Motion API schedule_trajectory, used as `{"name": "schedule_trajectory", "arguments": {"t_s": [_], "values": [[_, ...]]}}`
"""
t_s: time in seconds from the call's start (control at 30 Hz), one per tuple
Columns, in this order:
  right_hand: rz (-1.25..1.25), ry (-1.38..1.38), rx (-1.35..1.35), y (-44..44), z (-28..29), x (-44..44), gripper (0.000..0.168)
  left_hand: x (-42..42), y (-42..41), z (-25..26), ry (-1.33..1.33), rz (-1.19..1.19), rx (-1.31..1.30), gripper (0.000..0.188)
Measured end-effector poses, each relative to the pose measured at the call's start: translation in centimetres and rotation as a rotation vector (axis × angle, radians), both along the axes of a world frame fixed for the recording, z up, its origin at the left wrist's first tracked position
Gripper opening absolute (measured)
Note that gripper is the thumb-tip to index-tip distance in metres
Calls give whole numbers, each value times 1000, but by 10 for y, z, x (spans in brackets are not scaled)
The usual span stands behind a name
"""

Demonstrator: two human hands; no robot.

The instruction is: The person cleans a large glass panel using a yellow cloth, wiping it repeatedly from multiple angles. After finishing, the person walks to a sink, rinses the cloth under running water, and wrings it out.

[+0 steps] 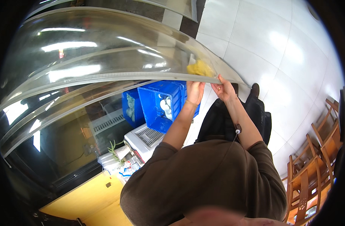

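Observation:
A long clear plastic door-curtain strip (113, 60) with a grey ribbed edge spans the view ahead of me, full of light reflections. My right hand (225, 89) pinches its edge near the lower end, thumb over the front. Close beside it, my left hand (194, 92) reaches behind the edge, its fingertips hidden. A bunched yellow cloth (200, 68) shows through the plastic just above the left hand and appears to be in its grasp, pressed to the back of the sheet.
Blue plastic crates (154, 108), one with white dishware (166, 107) visible, stand left of my arms. Nearby are a white grilled appliance (145, 138), a potted plant (116, 148) and plastic bags (130, 168). Dark glass (62, 149) and a yellow panel (90, 195) lie left; wooden chairs (310, 166) stand right on white tile (260, 39).

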State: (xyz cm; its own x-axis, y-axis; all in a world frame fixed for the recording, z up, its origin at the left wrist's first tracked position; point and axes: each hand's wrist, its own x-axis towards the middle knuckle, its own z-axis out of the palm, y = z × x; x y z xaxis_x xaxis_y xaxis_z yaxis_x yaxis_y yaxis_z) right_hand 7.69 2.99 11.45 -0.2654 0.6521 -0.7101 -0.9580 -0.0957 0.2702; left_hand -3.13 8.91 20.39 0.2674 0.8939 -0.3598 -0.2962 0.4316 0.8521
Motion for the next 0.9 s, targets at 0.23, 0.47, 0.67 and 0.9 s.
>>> {"name": "schedule_trajectory", "arguments": {"t_s": [0.23, 0.47, 0.67, 0.9], "values": [[0, 30, -51, 9, -11, -8, 21, -19, -16, 32, 99, 270, -43, 28], [-3, 45, -3, 25, -20, -29, 23, -33, 4, 207, 441, 710, 1066, 30], [-21, 61, 90, 32, -51, -37, 26, 23, 58, 207, 1481, -88, 1479, 40], [-10, 4, -37, 25, -15, -18, 24, -20, 132, 158, 2021, -743, 1694, 38]]}}
